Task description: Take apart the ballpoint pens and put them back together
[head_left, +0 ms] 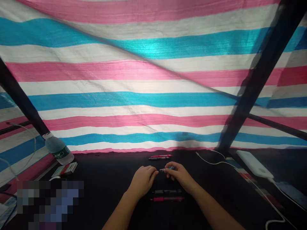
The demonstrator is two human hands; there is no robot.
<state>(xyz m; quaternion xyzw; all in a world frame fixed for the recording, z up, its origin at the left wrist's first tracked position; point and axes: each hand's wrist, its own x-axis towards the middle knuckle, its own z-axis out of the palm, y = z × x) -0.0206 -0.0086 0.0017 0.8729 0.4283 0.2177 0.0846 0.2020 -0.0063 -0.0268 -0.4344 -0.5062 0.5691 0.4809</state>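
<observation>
Both my hands meet over a black table top (103,179). My right hand (180,175) is closed round a blue pen (169,168), held level. My left hand (144,179) is closed too, its fingertips pinching the pen's left end. Between my wrists lie a black pen (168,191) and, just nearer to me, a pink pen (167,199). Beyond my hands, a red pen (161,156) and a grey pen (157,158) lie side by side.
A striped pink, white and blue sheet (144,95) hangs behind the table. At the left lie a tipped water bottle (59,149) and a small red-and-white box (65,169). At the right, a white power bank (254,164) and white cable (211,162). Dark poles (261,76) cross both sides.
</observation>
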